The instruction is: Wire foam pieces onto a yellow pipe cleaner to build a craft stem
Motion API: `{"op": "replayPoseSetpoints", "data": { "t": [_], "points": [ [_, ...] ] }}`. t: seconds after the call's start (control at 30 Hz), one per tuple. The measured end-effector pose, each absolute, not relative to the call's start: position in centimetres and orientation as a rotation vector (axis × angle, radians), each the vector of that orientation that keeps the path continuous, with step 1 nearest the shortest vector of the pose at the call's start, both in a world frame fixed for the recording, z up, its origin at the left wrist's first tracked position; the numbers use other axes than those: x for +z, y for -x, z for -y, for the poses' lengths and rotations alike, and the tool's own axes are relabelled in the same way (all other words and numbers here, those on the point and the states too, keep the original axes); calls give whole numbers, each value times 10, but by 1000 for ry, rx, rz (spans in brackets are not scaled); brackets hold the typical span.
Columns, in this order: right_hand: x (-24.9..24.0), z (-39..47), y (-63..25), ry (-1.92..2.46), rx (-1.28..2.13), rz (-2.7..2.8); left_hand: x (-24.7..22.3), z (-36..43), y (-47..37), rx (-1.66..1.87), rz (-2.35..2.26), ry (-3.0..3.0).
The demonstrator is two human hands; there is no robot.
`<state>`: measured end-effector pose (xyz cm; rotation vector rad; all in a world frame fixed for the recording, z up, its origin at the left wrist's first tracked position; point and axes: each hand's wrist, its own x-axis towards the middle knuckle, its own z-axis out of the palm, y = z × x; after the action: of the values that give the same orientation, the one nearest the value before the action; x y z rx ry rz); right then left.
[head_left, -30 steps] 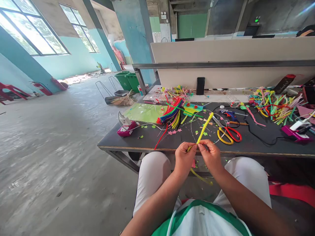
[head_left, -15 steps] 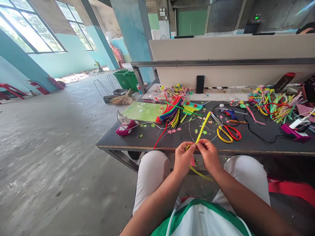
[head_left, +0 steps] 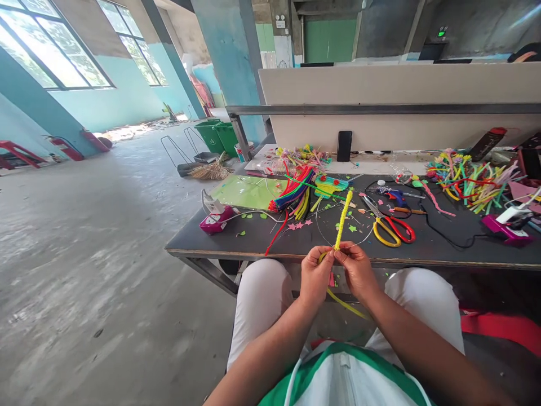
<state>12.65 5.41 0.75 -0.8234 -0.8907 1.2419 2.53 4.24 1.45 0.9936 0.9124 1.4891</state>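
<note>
Both hands meet just over the table's front edge, closed on a yellow pipe cleaner (head_left: 343, 220). Its thick, coiled-looking upper part stands up from the fingers, tilted slightly right. A loose yellow tail (head_left: 349, 307) hangs below, over my lap. My left hand (head_left: 316, 275) pinches the lower end, with a bit of yellow looped by the index finger. My right hand (head_left: 357, 272) pinches at the same spot from the right; the fingertips hide the exact grip. A thin wire (head_left: 320, 228) curves out on both sides behind the hands. Scissors (head_left: 389, 228) with yellow and red handles lie to the right.
Bundled coloured pipe cleaners (head_left: 296, 194) lie on a green sheet (head_left: 245, 192). More are heaped at the right (head_left: 473, 177). A phone (head_left: 344, 145) leans against the back panel. A glue gun (head_left: 397, 196), power strips (head_left: 217, 219) and paper stars (head_left: 300, 225) are on the table (head_left: 448, 248).
The upright yellow part has swung left, from leaning right to nearly vertical. Both hands stay pinched on it in almost the same place.
</note>
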Motion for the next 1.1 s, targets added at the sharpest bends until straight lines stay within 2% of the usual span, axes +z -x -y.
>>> {"op": "replayPoseSetpoints", "data": {
  "t": [0.37,0.6,1.1],
  "points": [
    [14,-60,-142,931,1202,884,27,-45,-14,1335,-780,-971],
    [14,-58,-142,1021,1153,1082,46,-61,10,1550,-850,-1041],
    [13,-55,-138,1064,1131,1192,44,-63,19,1517,-754,-937]
  ]
}}
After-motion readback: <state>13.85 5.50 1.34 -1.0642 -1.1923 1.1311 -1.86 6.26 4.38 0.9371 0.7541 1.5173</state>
